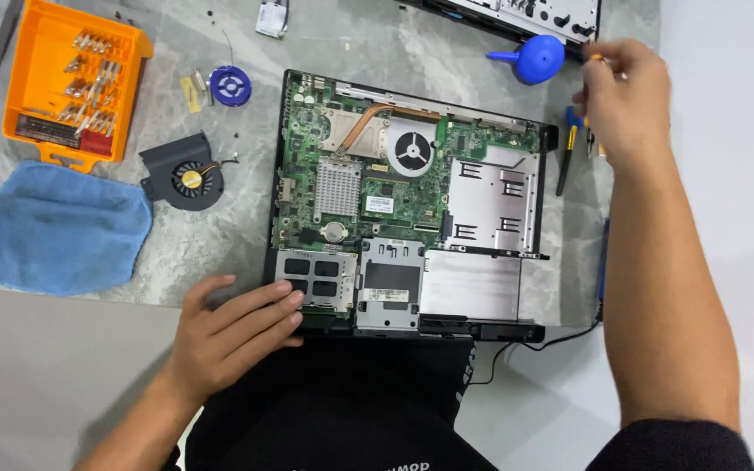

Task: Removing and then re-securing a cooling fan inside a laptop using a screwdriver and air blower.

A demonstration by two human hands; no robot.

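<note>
An opened laptop base (407,205) lies on the grey marble table, its green circuit board, copper heat pipe and round fan opening exposed. My left hand (224,336) rests flat with fingers apart on the laptop's near left corner, touching a metal card slot cover. My right hand (626,100) is raised at the far right of the laptop, fingers pinched on a thin tool with an orange tip (598,59). A removed black cooling fan (187,174) lies left of the laptop.
An orange tray of screwdriver bits (76,78) and a blue cloth (58,227) sit at the left. A blue air blower (534,59), a blue round reel (230,85), a screwdriver (566,157) and another device (525,16) lie along the back and right.
</note>
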